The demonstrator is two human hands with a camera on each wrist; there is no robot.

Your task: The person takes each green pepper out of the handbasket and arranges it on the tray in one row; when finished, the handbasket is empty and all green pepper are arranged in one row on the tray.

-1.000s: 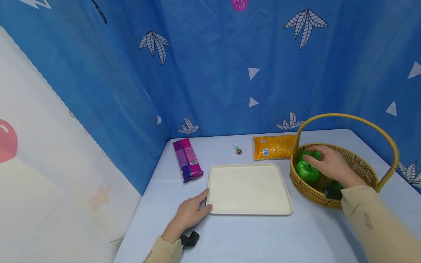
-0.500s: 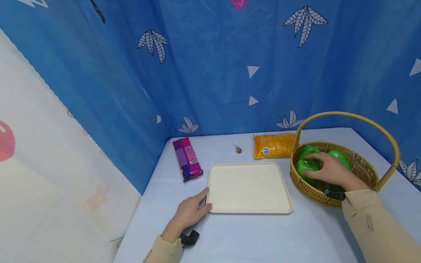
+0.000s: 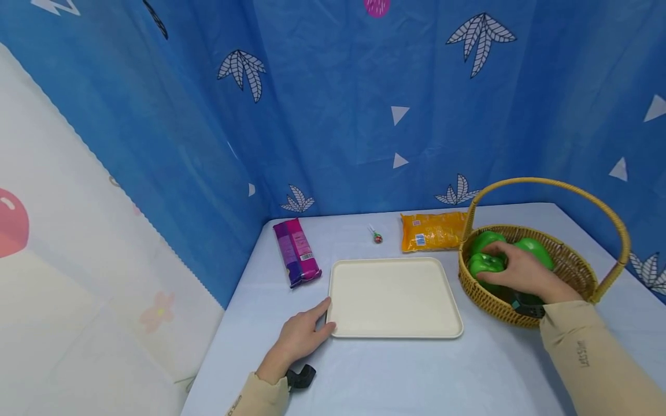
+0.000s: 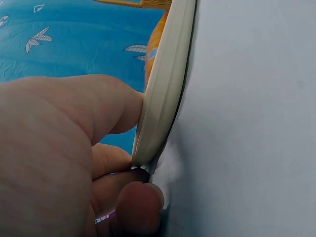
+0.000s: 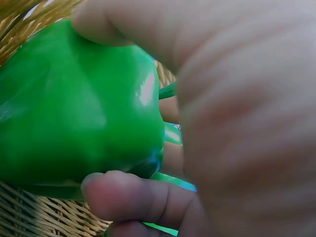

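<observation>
A wicker basket (image 3: 486,300) with a tall arched handle stands at the right of the table, holding green bell peppers. My right hand (image 3: 522,271) reaches inside and grips the front-left bell pepper (image 3: 485,264). The right wrist view shows thumb and fingers around that glossy pepper (image 5: 84,103). Another bell pepper (image 3: 488,240) lies behind it and one more bell pepper (image 3: 538,252) to the right, partly hidden by the hand. My left hand (image 3: 302,335) rests at the left edge of a cream tray (image 3: 395,300), thumb (image 4: 118,103) and fingertips touching its rim (image 4: 165,89).
A purple and pink snack packet (image 3: 296,252) lies behind the tray at the left. At the back are a small lollipop (image 3: 377,237) and an orange packet (image 3: 432,232), the latter beside the basket. A blue patterned curtain (image 3: 338,115) hangs behind the table.
My right hand has shifted from over the back bell pepper toward the front-left one and gripped it, revealing the right-hand pepper. The left hand and tray stay in place.
</observation>
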